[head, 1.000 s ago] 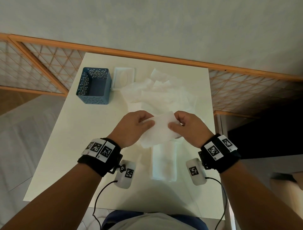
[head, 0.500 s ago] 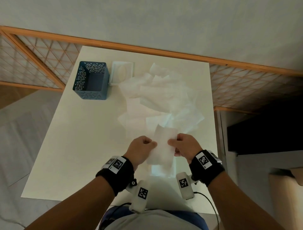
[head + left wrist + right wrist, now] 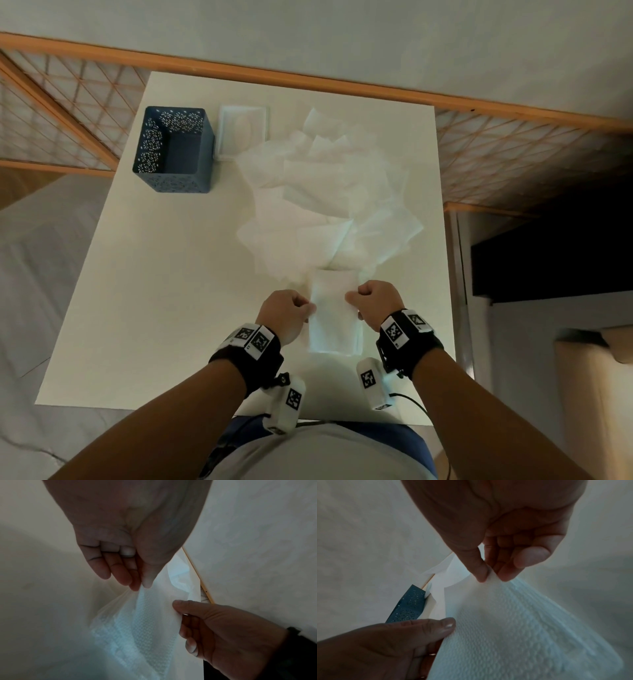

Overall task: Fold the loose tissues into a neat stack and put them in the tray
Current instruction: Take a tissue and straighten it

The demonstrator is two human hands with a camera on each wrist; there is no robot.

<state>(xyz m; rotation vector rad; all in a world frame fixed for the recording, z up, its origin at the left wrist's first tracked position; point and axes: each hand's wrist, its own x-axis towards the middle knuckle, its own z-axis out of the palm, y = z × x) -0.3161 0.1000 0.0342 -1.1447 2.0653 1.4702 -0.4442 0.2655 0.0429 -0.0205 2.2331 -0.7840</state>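
A folded white tissue [image 3: 331,301] hangs between my two hands just above a small stack of folded tissues [image 3: 334,337] near the table's front edge. My left hand [image 3: 286,313] pinches its left edge between thumb and fingers [image 3: 135,582]. Its right edge is pinched by my right hand [image 3: 373,298], thumb against fingertips [image 3: 481,573]. The embossed tissue [image 3: 513,628] fills the right wrist view. A loose pile of unfolded tissues [image 3: 329,192] spreads across the middle and far part of the table. The dark blue perforated tray [image 3: 173,150] stands at the far left, with nothing visible inside.
A white tissue box [image 3: 242,132] sits beside the blue tray on its right. The white table [image 3: 154,291] has bare surface on the left. An orange wooden rail [image 3: 342,84] runs behind the table, and the table's right edge drops off close to my right hand.
Both hands drew the tissue back toward me and lowered it from above the loose pile to just over the folded stack; it now looks narrower and more upright between the pinches.
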